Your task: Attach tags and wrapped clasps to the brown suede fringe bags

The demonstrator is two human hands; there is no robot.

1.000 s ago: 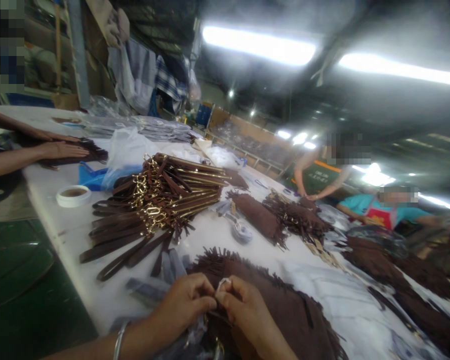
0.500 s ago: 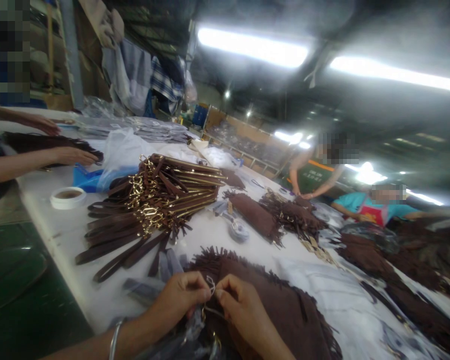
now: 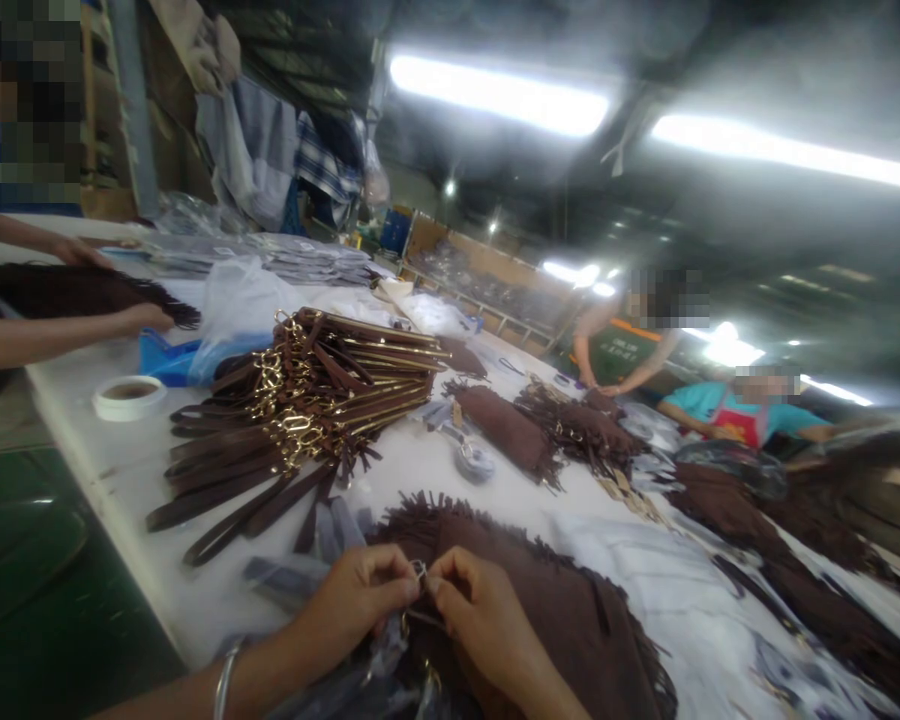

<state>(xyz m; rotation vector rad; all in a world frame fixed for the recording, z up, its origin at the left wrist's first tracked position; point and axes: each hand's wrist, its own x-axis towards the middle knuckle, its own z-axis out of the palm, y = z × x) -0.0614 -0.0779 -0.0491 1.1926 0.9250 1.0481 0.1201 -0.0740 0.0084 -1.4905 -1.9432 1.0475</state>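
Observation:
My left hand (image 3: 371,590) and my right hand (image 3: 474,600) meet at the near edge of the table, thumbs and fingertips pinched together. Between them shows a small thin pale loop (image 3: 419,569); whether it is string or metal I cannot tell. Directly beneath lies a brown fringed bag (image 3: 540,600), partly covered by my right hand and wrist. Gold-coloured hardware and crumpled clear plastic (image 3: 382,665) sit below my fingers, partly hidden by them. A silver bangle (image 3: 227,680) circles my left wrist.
Brown straps with gold clasps (image 3: 307,400) are heaped ahead on the white table (image 3: 112,470). Left are a white tape roll (image 3: 129,397) and a co-worker's hands on brown fringed material (image 3: 75,290). More brown bags (image 3: 502,430) and white sheets (image 3: 645,580) lie right, beyond them two people.
The pale loop between my fingertips looks smaller and my hands are slightly closer together. At left, the co-worker's nearer hand has shifted left along the fringed material.

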